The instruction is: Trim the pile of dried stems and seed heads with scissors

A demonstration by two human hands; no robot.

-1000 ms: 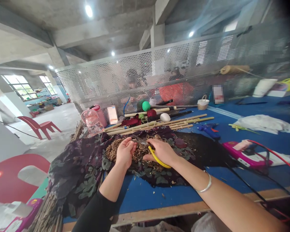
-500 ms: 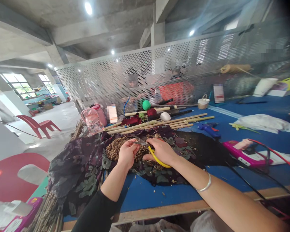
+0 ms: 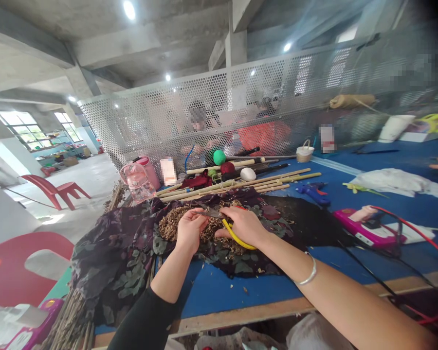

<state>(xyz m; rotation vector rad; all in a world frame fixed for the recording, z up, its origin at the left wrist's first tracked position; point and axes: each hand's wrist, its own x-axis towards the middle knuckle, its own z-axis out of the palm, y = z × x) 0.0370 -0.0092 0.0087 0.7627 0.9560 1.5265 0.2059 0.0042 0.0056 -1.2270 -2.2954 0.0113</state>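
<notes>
My right hand (image 3: 244,225) grips yellow-handled scissors (image 3: 230,230), their dark blades pointing left toward my left hand (image 3: 189,231). The fingers of my left hand are curled in a pinch just under the blade tips, on a small piece I cannot make out. Both hands hover over a heap of brown chopped twig bits (image 3: 171,225) lying on a dark floral cloth (image 3: 113,253) spread across the blue table (image 3: 219,291). A silver bangle (image 3: 308,272) sits on my right wrist.
Bamboo sticks (image 3: 241,184), yarn balls (image 3: 219,157) and a pink bottle (image 3: 138,181) lie behind the cloth. A blue glue gun (image 3: 316,192), a pink device (image 3: 365,228) with red and black cables are to the right. Red chairs (image 3: 25,265) stand left. People sit beyond the perforated metal screen (image 3: 160,121).
Both hands stay over the twig heap with only small shifts; the left fingers have closed a little nearer the scissor tips. The view has drifted slightly.
</notes>
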